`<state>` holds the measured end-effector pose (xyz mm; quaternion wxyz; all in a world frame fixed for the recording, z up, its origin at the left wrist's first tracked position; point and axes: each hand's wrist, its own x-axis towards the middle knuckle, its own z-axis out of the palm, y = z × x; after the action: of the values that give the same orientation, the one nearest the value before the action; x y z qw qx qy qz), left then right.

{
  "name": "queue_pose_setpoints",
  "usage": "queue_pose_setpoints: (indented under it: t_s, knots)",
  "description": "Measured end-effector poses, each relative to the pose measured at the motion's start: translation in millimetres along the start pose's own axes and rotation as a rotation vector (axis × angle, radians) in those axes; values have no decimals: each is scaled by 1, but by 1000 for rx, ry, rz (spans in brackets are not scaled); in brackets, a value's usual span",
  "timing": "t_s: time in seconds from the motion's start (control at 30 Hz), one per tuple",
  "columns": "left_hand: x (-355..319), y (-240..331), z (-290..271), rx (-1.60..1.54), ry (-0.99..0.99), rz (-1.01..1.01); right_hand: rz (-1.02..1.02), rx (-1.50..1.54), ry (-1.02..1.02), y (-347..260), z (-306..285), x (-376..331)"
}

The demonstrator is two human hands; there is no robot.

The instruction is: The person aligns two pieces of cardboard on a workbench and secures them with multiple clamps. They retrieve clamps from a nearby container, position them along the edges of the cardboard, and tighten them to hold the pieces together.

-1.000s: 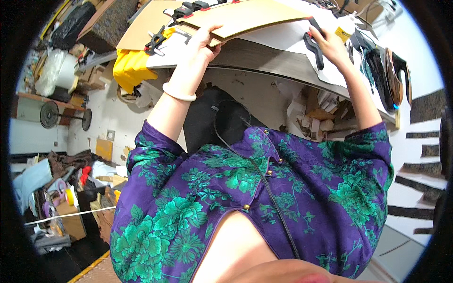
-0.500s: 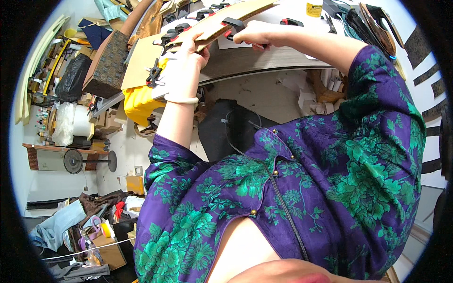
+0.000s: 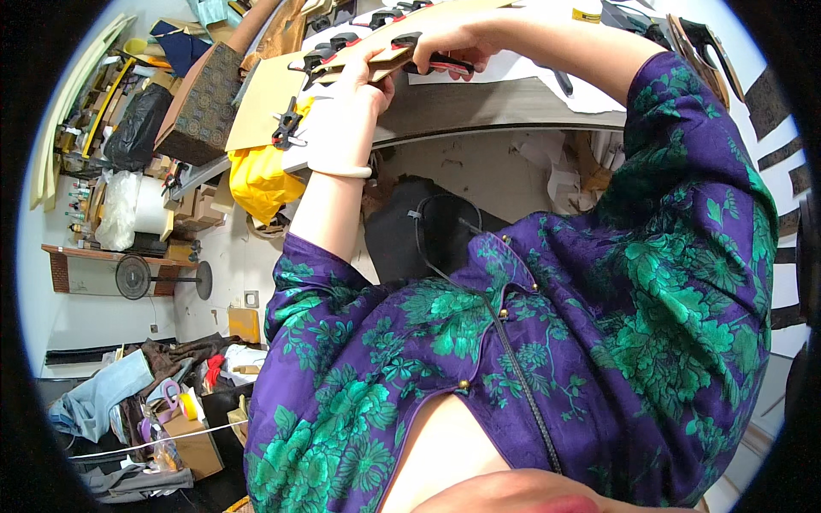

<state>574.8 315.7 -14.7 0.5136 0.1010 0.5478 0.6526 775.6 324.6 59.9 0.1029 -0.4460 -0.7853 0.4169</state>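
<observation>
Head view: left hand [image 3: 346, 115] braces the tan board [image 3: 385, 53] at the worktop [image 3: 479, 107] edge, its grip closed on it, so right hand [image 3: 449, 38] can squeeze a black-and-red spring clamp [image 3: 436, 60] shut onto it.

Board [image 3: 376, 53] lies on the table [image 3: 505, 107] at its near edge, spring clamps [image 3: 318, 58] along the board's left end. Left hand [image 3: 355, 98] under/against the board, right hand [image 3: 445, 38] on top, just right of it, on a clamp [image 3: 440, 61]. Cardboard sheet [image 3: 261, 103] left of the hands; bag [image 3: 261, 175] hangs below it. Fan [image 3: 137, 278] far left, on the floor.
</observation>
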Motion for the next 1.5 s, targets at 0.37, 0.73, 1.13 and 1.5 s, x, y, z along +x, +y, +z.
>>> queue_pose_setpoints:
  t_s: [0.37, 0.73, 1.13, 1.5]
  knots:
    - [-24, 9, 8, -67, -98, -120, -25, 184, -362, -12, -28, 2]
    - [-17, 10, -2, 167, -419, 77, -2, 145, -277, -11, -32, 1]
    - [-69, -3, -11, 322, -578, 529, -23, 66, -358, -16, -39, 1]
    - [-32, 13, 19, 19, -110, -94, 115, 41, -97, 45, -93, 23]
